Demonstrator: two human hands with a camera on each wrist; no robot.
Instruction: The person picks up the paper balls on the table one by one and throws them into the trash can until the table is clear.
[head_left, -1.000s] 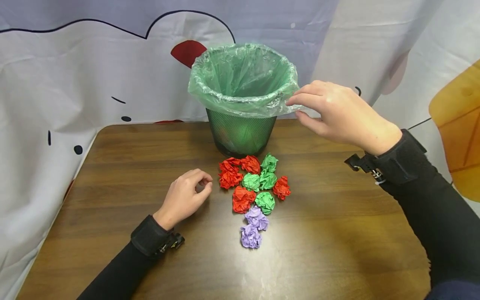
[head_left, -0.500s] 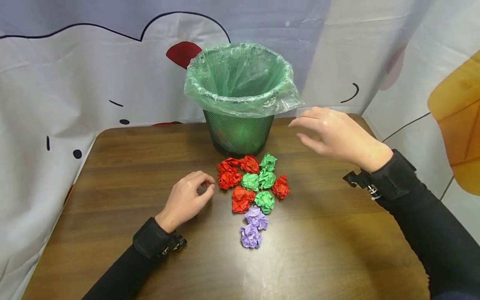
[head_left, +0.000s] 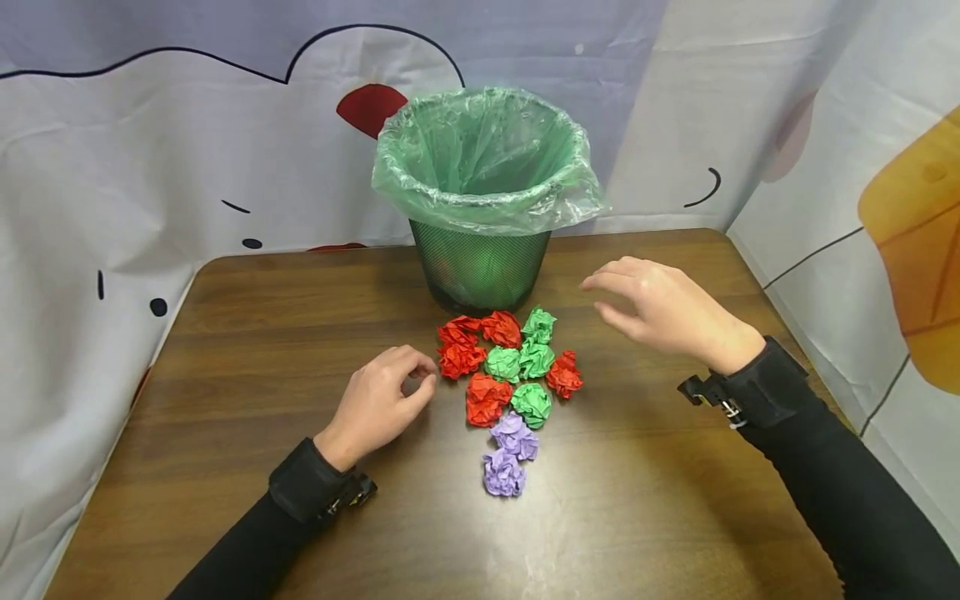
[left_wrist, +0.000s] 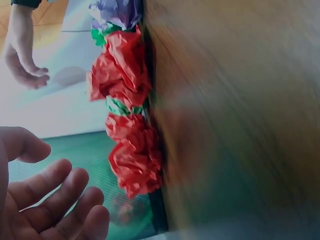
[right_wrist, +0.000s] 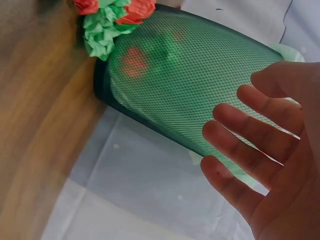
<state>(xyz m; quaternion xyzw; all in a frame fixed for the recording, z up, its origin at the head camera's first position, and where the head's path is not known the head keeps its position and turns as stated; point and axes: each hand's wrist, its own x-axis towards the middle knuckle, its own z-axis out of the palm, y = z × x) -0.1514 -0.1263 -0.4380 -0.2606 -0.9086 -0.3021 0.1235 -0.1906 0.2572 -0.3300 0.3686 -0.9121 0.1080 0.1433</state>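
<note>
crumpled red, green, purple paper balls [head_left: 495, 398] clustered before upright, lined bin [head_left: 483, 265]

I see pale printed cloth [head_left: 75, 192] hanging behind and beside a brown wood-grain table [head_left: 300, 308]. I notice soft glare [head_left: 525, 554] on its top.

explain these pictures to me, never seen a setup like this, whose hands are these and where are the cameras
There's no robot here: these are one person's bare left hand and right hand. The widest picture comes from a camera on the person's head, looking forward and down. The other two come from a camera on each wrist, so they look tilted and show that hand's fingers up close.

On the wooden table lie crumpled balls of paper: red, green and purple. Behind them stands a mesh bin with a green plastic liner folded over its rim.

Neither hand holds anything; the left is near the red balls, the right beside the bin.
</note>
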